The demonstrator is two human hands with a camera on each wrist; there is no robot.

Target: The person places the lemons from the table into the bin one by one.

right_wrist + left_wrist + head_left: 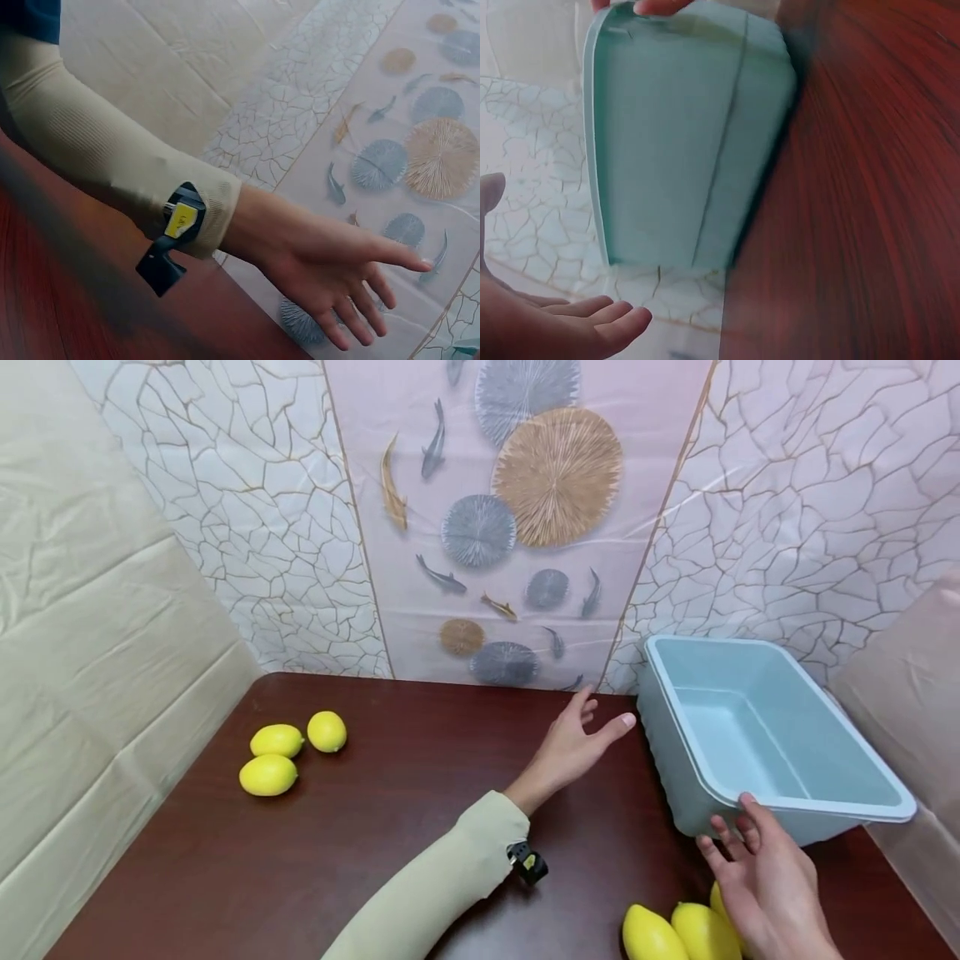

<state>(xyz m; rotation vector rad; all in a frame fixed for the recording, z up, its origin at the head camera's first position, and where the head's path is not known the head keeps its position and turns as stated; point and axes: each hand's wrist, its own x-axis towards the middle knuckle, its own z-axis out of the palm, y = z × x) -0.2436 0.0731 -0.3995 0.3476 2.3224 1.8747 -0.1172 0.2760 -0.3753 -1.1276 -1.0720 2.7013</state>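
A light blue plastic bin (pixel 675 760) stands at the back right of the table, its open top facing up. My left hand (pixel 572 745) is just left of the bin, thumb and fingers spread, holding nothing; its palm also shows in the right wrist view (pixel 330 274). At the bin's near corner, my right hand (pixel 772 881) has its thumb tip right at the rim and its fingers loosely extended. The left wrist view catches that hand's fingertips (pixel 660 7) at the bin's top edge. Below lie several yellow lemons (pixel 705 931), partly hidden by the right hand.
Three more lemons (pixel 276 741) sit together at the left of the dark red-brown table (pixel 420 752). A patterned wall covering (pixel 480 602) rises along the back edge, with beige covering (pixel 97 693) at the left side.
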